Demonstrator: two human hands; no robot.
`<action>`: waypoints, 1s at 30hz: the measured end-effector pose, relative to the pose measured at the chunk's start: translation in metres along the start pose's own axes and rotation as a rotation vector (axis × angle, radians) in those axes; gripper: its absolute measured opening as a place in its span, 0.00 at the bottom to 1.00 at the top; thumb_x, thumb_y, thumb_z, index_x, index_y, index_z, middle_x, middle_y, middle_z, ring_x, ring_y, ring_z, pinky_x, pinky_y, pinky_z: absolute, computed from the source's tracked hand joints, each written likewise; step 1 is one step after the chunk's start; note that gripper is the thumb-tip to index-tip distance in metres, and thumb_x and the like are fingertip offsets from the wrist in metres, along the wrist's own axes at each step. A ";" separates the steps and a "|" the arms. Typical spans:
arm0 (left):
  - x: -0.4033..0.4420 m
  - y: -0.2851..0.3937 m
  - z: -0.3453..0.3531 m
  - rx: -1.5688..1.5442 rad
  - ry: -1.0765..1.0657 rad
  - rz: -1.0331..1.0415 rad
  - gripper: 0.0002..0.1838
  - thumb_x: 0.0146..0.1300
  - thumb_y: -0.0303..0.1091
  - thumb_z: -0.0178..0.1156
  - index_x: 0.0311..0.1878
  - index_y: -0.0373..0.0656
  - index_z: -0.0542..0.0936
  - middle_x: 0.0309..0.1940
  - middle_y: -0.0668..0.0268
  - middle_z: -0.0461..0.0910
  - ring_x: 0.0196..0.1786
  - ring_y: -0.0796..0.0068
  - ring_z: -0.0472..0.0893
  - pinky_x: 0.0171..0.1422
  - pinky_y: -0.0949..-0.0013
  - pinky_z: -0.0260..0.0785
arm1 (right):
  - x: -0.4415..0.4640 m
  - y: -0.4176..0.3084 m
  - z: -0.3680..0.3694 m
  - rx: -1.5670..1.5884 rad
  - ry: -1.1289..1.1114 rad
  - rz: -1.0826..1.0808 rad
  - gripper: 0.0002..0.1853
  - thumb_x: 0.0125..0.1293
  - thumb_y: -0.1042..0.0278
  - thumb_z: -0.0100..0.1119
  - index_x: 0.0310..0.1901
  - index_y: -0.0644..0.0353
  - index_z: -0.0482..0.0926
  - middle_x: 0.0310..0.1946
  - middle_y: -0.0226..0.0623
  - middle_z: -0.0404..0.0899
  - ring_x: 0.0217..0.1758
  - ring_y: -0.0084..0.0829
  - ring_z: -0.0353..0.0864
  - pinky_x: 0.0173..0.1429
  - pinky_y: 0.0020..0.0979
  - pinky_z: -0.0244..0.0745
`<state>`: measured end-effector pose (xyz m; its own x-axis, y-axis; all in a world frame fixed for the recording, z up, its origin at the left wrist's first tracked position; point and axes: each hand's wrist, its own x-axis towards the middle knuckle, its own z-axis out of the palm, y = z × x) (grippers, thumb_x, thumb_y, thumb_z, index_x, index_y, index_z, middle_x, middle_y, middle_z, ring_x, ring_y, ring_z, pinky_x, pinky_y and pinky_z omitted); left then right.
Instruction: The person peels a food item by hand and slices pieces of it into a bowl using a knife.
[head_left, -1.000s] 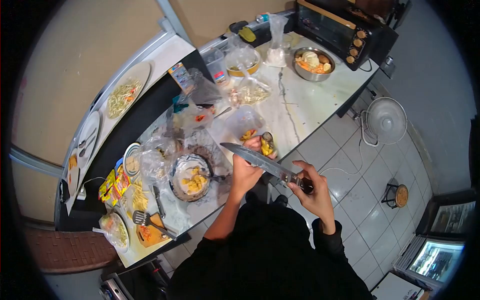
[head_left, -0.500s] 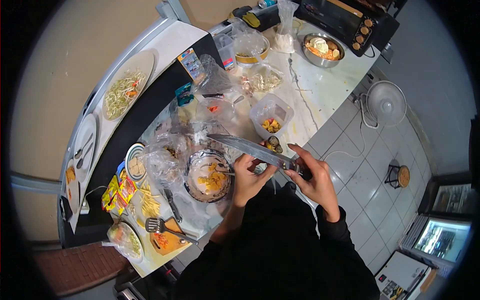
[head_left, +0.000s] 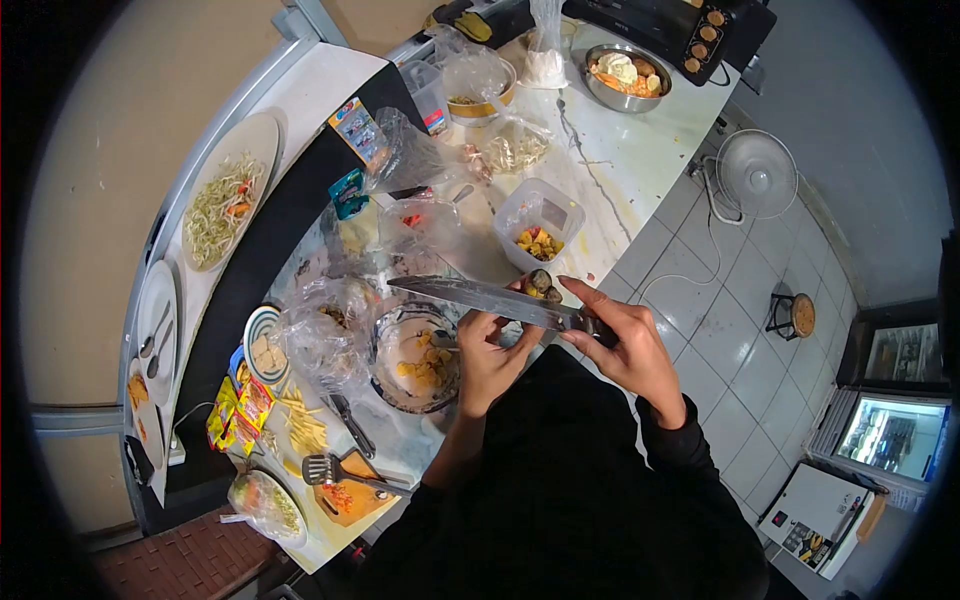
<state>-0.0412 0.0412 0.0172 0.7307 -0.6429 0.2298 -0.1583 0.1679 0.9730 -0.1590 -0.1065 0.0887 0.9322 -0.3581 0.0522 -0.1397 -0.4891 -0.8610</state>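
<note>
My right hand (head_left: 630,345) is closed around the handle of a large kitchen knife (head_left: 470,298), whose blade points left across my body. Behind the blade a dark-skinned, yellowish piece of food (head_left: 541,286) sticks up; its exact kind I cannot make out. My left hand (head_left: 493,362) grips that piece from below, its fingertips partly hidden by the blade. Just beyond stands a clear plastic tub (head_left: 540,212) with yellow and dark chunks in it. Left of my left hand is a dark-rimmed bowl (head_left: 385,390) with yellow pieces and a spoon in whitish liquid.
A second knife (head_left: 352,425), a slotted spatula (head_left: 325,470) and a cutting board (head_left: 352,503) lie front left. Plastic bags (head_left: 325,335) crowd the counter's left. A steel bowl (head_left: 628,95) stands by the black oven (head_left: 650,25); a fan (head_left: 757,172) stands right.
The view has shifted slightly, so the counter sits differently in frame. Both hands keep their grips, and the knife blade lies a little flatter across the piece.
</note>
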 end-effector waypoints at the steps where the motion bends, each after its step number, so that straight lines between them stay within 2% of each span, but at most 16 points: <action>1: 0.002 0.003 0.001 0.031 0.028 0.025 0.23 0.56 0.17 0.66 0.56 0.27 0.74 0.49 0.56 0.80 0.50 0.73 0.80 0.55 0.70 0.74 | 0.003 0.001 -0.001 0.005 0.013 -0.050 0.29 0.57 0.68 0.69 0.61 0.61 0.74 0.38 0.55 0.81 0.27 0.47 0.77 0.35 0.35 0.74; 2: 0.005 0.006 0.002 0.064 0.058 0.050 0.23 0.57 0.19 0.67 0.56 0.28 0.75 0.46 0.58 0.82 0.47 0.75 0.82 0.49 0.73 0.76 | 0.007 0.001 -0.001 0.011 0.024 -0.103 0.29 0.57 0.68 0.69 0.61 0.62 0.73 0.37 0.55 0.81 0.26 0.46 0.77 0.35 0.35 0.73; 3: 0.007 0.008 0.001 0.071 0.064 0.052 0.23 0.57 0.19 0.67 0.56 0.28 0.75 0.46 0.58 0.82 0.47 0.75 0.82 0.49 0.73 0.76 | 0.011 0.005 0.000 0.016 0.019 -0.110 0.29 0.57 0.68 0.69 0.61 0.62 0.73 0.37 0.55 0.81 0.26 0.46 0.77 0.35 0.35 0.73; 5: 0.011 0.013 0.001 0.121 0.034 0.026 0.22 0.56 0.19 0.67 0.55 0.28 0.76 0.44 0.58 0.83 0.45 0.75 0.82 0.47 0.73 0.76 | 0.021 0.015 0.002 0.023 0.109 -0.301 0.29 0.57 0.67 0.69 0.61 0.62 0.74 0.35 0.53 0.82 0.25 0.45 0.76 0.34 0.34 0.73; 6: 0.014 0.014 0.002 0.125 0.034 0.029 0.22 0.56 0.19 0.67 0.55 0.28 0.76 0.44 0.58 0.83 0.45 0.75 0.82 0.47 0.73 0.76 | 0.025 0.012 -0.001 0.027 0.111 -0.305 0.29 0.57 0.67 0.69 0.61 0.62 0.74 0.35 0.53 0.82 0.25 0.45 0.76 0.34 0.34 0.73; 8: 0.017 0.016 0.007 0.157 0.077 0.040 0.21 0.56 0.19 0.67 0.54 0.28 0.77 0.43 0.58 0.83 0.44 0.74 0.83 0.47 0.73 0.76 | 0.028 0.002 -0.012 -0.022 -0.021 -0.120 0.29 0.58 0.66 0.69 0.61 0.62 0.74 0.34 0.53 0.82 0.24 0.44 0.75 0.33 0.34 0.73; 9: 0.020 0.017 0.008 0.158 0.074 0.037 0.21 0.56 0.19 0.67 0.54 0.28 0.77 0.43 0.58 0.83 0.44 0.74 0.83 0.47 0.73 0.76 | 0.029 -0.001 -0.017 -0.019 -0.020 -0.117 0.29 0.58 0.66 0.69 0.61 0.62 0.74 0.34 0.53 0.82 0.24 0.44 0.75 0.33 0.34 0.73; 11: 0.026 0.019 0.008 0.313 0.059 0.127 0.20 0.56 0.19 0.67 0.53 0.27 0.78 0.44 0.57 0.83 0.43 0.74 0.83 0.47 0.73 0.76 | 0.034 -0.002 -0.024 -0.022 -0.088 -0.039 0.29 0.58 0.65 0.69 0.61 0.62 0.74 0.34 0.53 0.81 0.24 0.44 0.75 0.33 0.34 0.73; 15: 0.031 0.014 0.013 0.311 0.087 0.120 0.19 0.56 0.19 0.67 0.52 0.27 0.78 0.42 0.57 0.83 0.43 0.74 0.83 0.47 0.72 0.76 | 0.043 0.015 -0.024 -0.006 -0.107 -0.067 0.29 0.58 0.64 0.68 0.61 0.62 0.74 0.33 0.54 0.80 0.25 0.45 0.76 0.34 0.34 0.73; 17: 0.031 0.012 0.013 0.288 0.095 0.094 0.18 0.56 0.19 0.67 0.51 0.28 0.79 0.41 0.58 0.84 0.42 0.75 0.83 0.46 0.73 0.76 | 0.050 0.029 -0.014 0.072 0.024 -0.301 0.28 0.58 0.65 0.68 0.60 0.63 0.75 0.33 0.53 0.80 0.26 0.45 0.78 0.35 0.34 0.73; 18: 0.033 0.013 0.013 0.292 0.105 0.097 0.18 0.56 0.19 0.67 0.51 0.28 0.79 0.41 0.58 0.84 0.42 0.75 0.83 0.46 0.73 0.76 | 0.053 0.030 -0.015 0.074 0.017 -0.310 0.28 0.58 0.65 0.68 0.60 0.63 0.75 0.33 0.53 0.80 0.26 0.45 0.78 0.35 0.34 0.73; 20: 0.031 0.018 0.014 0.331 0.102 0.052 0.18 0.56 0.19 0.67 0.51 0.28 0.79 0.38 0.59 0.84 0.41 0.75 0.83 0.46 0.73 0.76 | 0.055 0.030 -0.016 0.100 -0.059 -0.224 0.27 0.59 0.66 0.67 0.59 0.63 0.75 0.35 0.52 0.81 0.29 0.46 0.80 0.37 0.34 0.74; 23: 0.034 0.017 0.015 0.289 0.122 0.021 0.17 0.56 0.19 0.67 0.50 0.28 0.79 0.38 0.59 0.84 0.41 0.75 0.83 0.46 0.73 0.75 | 0.060 0.037 -0.011 0.132 -0.049 -0.248 0.26 0.59 0.66 0.67 0.60 0.63 0.75 0.35 0.51 0.82 0.30 0.46 0.81 0.38 0.34 0.75; 30: 0.043 0.000 0.012 0.277 0.104 0.079 0.15 0.55 0.18 0.67 0.47 0.29 0.80 0.37 0.59 0.84 0.41 0.75 0.83 0.45 0.73 0.75 | 0.064 0.039 -0.011 0.185 -0.046 -0.183 0.25 0.60 0.66 0.67 0.59 0.63 0.76 0.34 0.50 0.83 0.30 0.44 0.82 0.40 0.33 0.76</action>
<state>-0.0179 0.0051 0.0276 0.7707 -0.5535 0.3157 -0.3821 -0.0050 0.9241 -0.1083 -0.1575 0.0642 0.9512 -0.2381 0.1963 0.0925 -0.3870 -0.9174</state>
